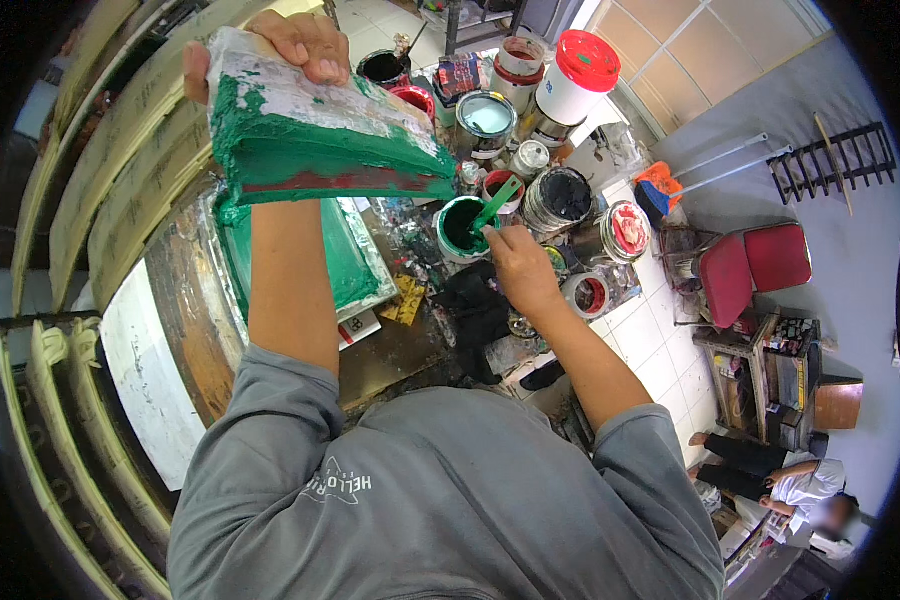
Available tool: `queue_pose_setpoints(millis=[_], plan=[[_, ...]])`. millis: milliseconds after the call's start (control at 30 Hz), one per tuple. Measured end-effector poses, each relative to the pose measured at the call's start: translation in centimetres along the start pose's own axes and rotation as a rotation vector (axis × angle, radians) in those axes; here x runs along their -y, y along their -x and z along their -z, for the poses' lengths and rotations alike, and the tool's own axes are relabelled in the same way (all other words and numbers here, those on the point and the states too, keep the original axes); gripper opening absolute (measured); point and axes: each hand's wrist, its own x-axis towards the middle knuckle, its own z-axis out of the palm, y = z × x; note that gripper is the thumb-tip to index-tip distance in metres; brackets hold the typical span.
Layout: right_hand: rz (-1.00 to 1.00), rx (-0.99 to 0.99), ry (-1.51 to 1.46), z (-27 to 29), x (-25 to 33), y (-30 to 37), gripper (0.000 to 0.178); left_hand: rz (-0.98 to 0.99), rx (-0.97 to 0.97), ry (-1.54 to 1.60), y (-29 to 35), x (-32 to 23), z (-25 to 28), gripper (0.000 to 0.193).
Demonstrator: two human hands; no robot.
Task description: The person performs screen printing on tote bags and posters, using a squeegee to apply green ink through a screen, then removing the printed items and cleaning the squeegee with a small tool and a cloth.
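My left hand [305,45] grips the top of a wide screen-printing squeegee [320,130], raised at the upper left. Thick green ink coats its face and lower edge, with a dark red streak along the blade. Below it lies a printing screen [355,262] smeared with green ink, partly hidden by my left forearm. My right hand [522,268] is closed around the lower end of a green spatula [500,198], which slants across a can of green ink [443,238]. Whether the spatula dips into the ink is hard to tell behind my fingers.
Ink cans crowd the table, among them a white tub with a red lid [585,62], a light-blue can [486,114] and a black can [566,193]. Curved pale panels [140,170] line the left. A red chair [725,280] and a seated person [810,480] are at right.
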Motion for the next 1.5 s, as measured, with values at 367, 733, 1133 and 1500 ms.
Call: queue_pose_setpoints(millis=[367, 733, 1133, 1500], plan=[[0.222, 0.174, -0.007, 0.4, -2.6, 1.9, 0.034, 0.016, -0.074, 0.013, 0.7, -0.1, -0.8, 0.082], [0.286, 0.160, -0.197, 1.5, -6.4, 2.3, 0.051, 0.088, -0.119, -0.001, 0.4, -0.8, -2.9, 0.080], [-0.133, -0.490, -0.515, 8.1, 0.4, -3.5, 0.020, 0.098, -0.079, 0.094, -0.4, -0.1, -4.3, 0.073], [-0.085, -0.413, -0.673, 6.6, 1.1, -7.3, 0.019, 0.093, -0.044, 0.174, -0.3, 0.7, -3.6, 0.061]])
